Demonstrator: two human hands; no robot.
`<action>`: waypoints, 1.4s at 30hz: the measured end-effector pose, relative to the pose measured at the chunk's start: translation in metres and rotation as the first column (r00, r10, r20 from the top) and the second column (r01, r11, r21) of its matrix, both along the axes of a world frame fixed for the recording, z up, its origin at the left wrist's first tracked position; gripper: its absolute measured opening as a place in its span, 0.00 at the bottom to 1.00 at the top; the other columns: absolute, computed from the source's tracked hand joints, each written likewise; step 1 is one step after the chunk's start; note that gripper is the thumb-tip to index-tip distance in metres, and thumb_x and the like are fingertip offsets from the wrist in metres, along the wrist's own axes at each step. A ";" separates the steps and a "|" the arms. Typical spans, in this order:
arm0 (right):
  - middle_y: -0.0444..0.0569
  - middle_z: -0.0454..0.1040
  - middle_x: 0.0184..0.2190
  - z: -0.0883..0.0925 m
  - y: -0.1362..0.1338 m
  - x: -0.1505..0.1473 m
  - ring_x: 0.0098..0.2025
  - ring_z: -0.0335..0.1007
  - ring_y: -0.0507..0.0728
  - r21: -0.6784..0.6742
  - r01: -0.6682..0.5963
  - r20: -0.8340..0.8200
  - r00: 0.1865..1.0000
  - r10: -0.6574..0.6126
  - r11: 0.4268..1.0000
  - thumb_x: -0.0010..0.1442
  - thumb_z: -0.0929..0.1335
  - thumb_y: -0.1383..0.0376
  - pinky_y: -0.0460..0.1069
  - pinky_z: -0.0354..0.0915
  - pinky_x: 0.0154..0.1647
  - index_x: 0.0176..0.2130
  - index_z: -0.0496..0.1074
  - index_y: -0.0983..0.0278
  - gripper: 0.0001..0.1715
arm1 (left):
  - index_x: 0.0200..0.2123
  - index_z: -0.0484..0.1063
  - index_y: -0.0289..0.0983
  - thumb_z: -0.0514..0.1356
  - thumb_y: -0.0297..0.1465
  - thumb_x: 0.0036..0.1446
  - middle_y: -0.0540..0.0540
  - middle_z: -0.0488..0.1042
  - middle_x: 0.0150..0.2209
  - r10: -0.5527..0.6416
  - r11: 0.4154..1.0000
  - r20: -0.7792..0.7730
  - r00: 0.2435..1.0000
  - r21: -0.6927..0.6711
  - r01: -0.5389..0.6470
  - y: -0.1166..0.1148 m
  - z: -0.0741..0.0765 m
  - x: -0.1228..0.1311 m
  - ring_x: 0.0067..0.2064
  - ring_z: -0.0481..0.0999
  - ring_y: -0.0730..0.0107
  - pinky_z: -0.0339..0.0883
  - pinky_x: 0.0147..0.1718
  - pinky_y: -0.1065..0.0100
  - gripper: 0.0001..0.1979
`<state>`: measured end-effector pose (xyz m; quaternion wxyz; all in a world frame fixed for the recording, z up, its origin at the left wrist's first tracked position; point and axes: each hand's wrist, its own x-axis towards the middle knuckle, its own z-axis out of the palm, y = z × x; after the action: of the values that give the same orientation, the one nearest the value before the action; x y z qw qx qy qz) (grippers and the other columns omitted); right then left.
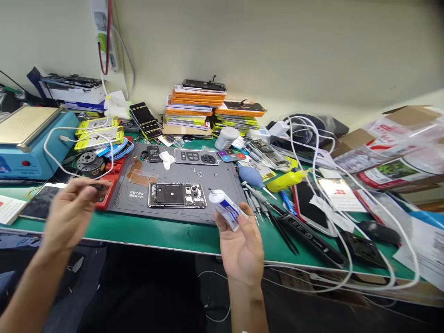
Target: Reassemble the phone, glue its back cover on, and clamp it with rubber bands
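My right hand is closed round a small white and blue tube, held tilted above the near edge of the bench. My left hand is raised at the left, blurred by motion, and its fingertips pinch a small dark object that I cannot make out. Between the hands an opened phone with its back off lies flat on a grey work mat, untouched.
The green bench is crowded. A blue heating machine stands at the left. Stacked orange boxes line the wall. Tweezers and screwdrivers, a blue air blower, another phone and white cables lie right.
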<state>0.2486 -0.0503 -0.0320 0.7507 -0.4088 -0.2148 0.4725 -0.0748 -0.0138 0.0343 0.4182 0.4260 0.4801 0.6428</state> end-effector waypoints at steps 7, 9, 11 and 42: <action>0.47 0.84 0.44 0.006 -0.011 -0.058 0.45 0.85 0.58 0.130 0.047 0.054 0.997 -0.055 0.990 0.66 0.75 0.58 0.57 0.85 0.45 0.58 0.71 0.56 0.24 | 0.41 0.72 0.38 0.74 0.37 0.64 0.39 0.87 0.52 -0.292 0.887 0.598 0.747 -0.123 0.446 0.001 -0.026 0.090 0.54 0.88 0.57 0.82 0.55 0.60 0.15; 0.47 0.84 0.44 0.003 -0.012 -0.062 0.45 0.85 0.59 0.131 0.058 0.093 0.993 -0.071 0.990 0.66 0.75 0.59 0.58 0.85 0.45 0.58 0.71 0.56 0.23 | 0.41 0.69 0.38 0.71 0.37 0.67 0.37 0.87 0.52 -0.304 0.872 0.620 0.723 -0.124 0.473 -0.002 -0.026 0.097 0.53 0.89 0.56 0.83 0.54 0.61 0.14; 0.47 0.83 0.44 0.000 -0.012 -0.062 0.45 0.85 0.59 0.123 0.059 0.124 0.990 -0.074 0.991 0.66 0.74 0.59 0.59 0.85 0.46 0.57 0.71 0.56 0.22 | 0.40 0.65 0.39 0.70 0.37 0.69 0.34 0.87 0.52 -0.327 0.860 0.622 0.711 -0.116 0.497 -0.005 -0.025 0.099 0.51 0.89 0.56 0.83 0.53 0.61 0.16; 0.47 0.84 0.43 -0.005 -0.014 -0.068 0.47 0.85 0.60 0.104 0.070 0.208 0.974 -0.091 0.992 0.64 0.76 0.60 0.61 0.85 0.46 0.53 0.72 0.58 0.20 | 0.39 0.62 0.40 0.75 0.43 0.61 0.37 0.88 0.46 -0.437 0.852 0.483 0.759 -0.049 0.521 -0.007 -0.026 0.094 0.44 0.91 0.56 0.82 0.52 0.58 0.25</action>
<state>0.1806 -0.0640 -0.0366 0.7606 -0.4290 -0.2995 0.3844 0.0192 -0.0207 0.0085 0.7060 0.3329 0.2991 0.5489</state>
